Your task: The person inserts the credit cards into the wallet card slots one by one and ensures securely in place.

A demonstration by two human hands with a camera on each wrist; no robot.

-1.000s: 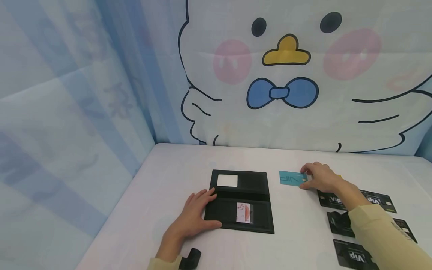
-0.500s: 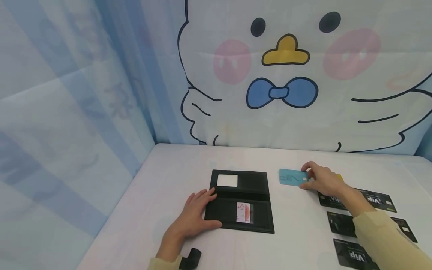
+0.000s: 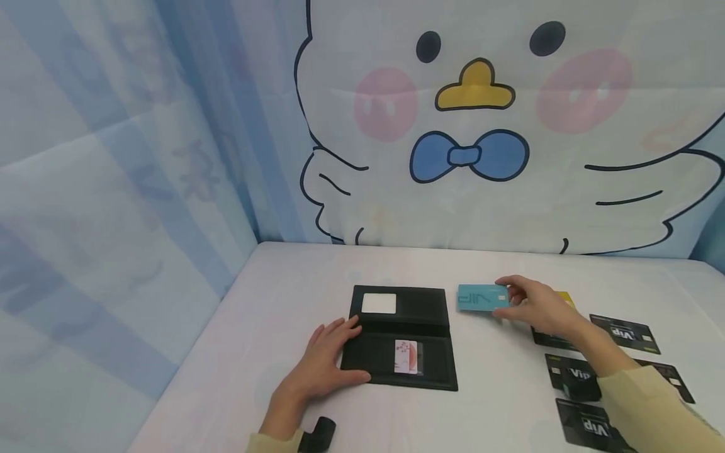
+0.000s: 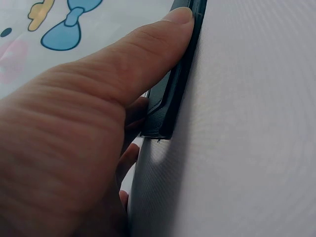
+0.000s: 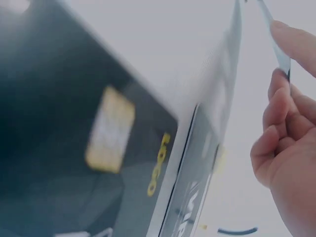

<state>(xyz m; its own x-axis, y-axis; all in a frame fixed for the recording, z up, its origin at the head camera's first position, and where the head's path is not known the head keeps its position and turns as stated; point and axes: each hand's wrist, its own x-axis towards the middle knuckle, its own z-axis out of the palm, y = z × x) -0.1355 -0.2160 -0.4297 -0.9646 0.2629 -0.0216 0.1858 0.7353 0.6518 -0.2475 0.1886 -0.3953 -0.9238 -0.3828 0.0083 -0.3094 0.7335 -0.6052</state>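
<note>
A black card wallet (image 3: 401,365) lies unfolded on the table, with a pink-and-white card (image 3: 406,357) behind its clear window in the near half and a white rectangle (image 3: 379,303) in the far half. My left hand (image 3: 323,365) rests along its left side, fingers extended, the thumb on the near edge; the left wrist view shows this thumb (image 4: 148,49) on the wallet's rim. To the wallet's right, my right hand (image 3: 535,306) pinches a teal VIP card (image 3: 480,297) by its right end. That card shows edge-on between thumb and fingers in the right wrist view.
Several black VIP cards (image 3: 625,334) lie in rows on the right, partly under the right forearm. A yellow card (image 3: 567,297) peeks out behind the right hand. The white table (image 3: 317,270) ends at a printed cloth backdrop (image 3: 487,214); another curtain hangs on the left.
My right hand has raised the teal card slightly and carried it a little left, toward the wallet. The left hand stays in place on the wallet.
</note>
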